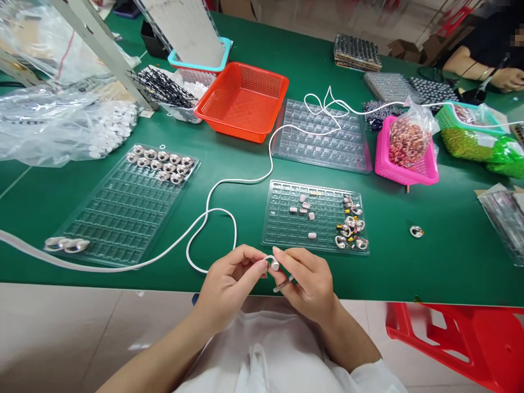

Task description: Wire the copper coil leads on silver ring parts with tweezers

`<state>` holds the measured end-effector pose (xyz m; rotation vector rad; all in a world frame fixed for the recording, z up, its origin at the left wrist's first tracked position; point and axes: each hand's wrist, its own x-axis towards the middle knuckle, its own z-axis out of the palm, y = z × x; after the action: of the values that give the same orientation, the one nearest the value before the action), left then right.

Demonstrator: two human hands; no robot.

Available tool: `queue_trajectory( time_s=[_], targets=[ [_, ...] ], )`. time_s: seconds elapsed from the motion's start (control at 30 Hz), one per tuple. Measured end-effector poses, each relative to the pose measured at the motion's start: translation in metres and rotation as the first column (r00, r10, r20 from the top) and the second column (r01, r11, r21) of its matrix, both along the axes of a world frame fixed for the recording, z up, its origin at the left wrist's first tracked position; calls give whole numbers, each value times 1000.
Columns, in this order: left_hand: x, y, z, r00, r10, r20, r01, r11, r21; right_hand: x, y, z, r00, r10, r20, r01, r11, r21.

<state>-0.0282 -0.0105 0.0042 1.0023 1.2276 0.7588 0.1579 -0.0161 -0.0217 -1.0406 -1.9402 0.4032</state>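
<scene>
Near the table's front edge, my left hand (233, 281) and my right hand (307, 278) pinch a small, pale, curved clip-on earbud (275, 265) between them. A thin grey, metallic-looking piece (283, 284) also sits among my right fingers; its kind is unclear. Just beyond my hands lies a clear compartment tray (282, 234). Small pale oblong parts (311, 216) are scattered in its middle. Along its right side lie several silvery earbud parts (350, 222) with yellow and black bits. A single earbud part (416, 231) rests on the table to the right.
At left, a clear tray (118, 202) holds silvery pieces (162, 158). A white cable (229, 180) snakes across the table. Behind are a red basket (245, 103), another clear tray (323, 136) and a pink basket (405, 173). A co-worker's hand (507, 79) shows far right; a red stool (462, 344) stands below.
</scene>
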Motion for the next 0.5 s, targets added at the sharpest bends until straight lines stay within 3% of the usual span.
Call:
queue_trajectory(
  time_s=[0.17, 0.3, 0.4, 0.5],
  targets=[
    [3, 7, -2, 949, -12, 314, 84, 973, -216, -1, -1, -1, 997, 47, -54, -50, 997, -64],
    [6, 9, 0, 900, 34, 434, 133, 928, -348, -1, 0, -1, 995, 77, -63, -83, 993, -89],
    [5, 7, -1, 893, 8, 450, 167, 923, -347, 0, 0, 0, 995, 91, -48, -95, 993, -74],
    [2, 3, -4, 895, -11, 445, 141, 955, -260, 2, 0, 2, 995, 95, -15, -96, 994, -55]
  ],
)
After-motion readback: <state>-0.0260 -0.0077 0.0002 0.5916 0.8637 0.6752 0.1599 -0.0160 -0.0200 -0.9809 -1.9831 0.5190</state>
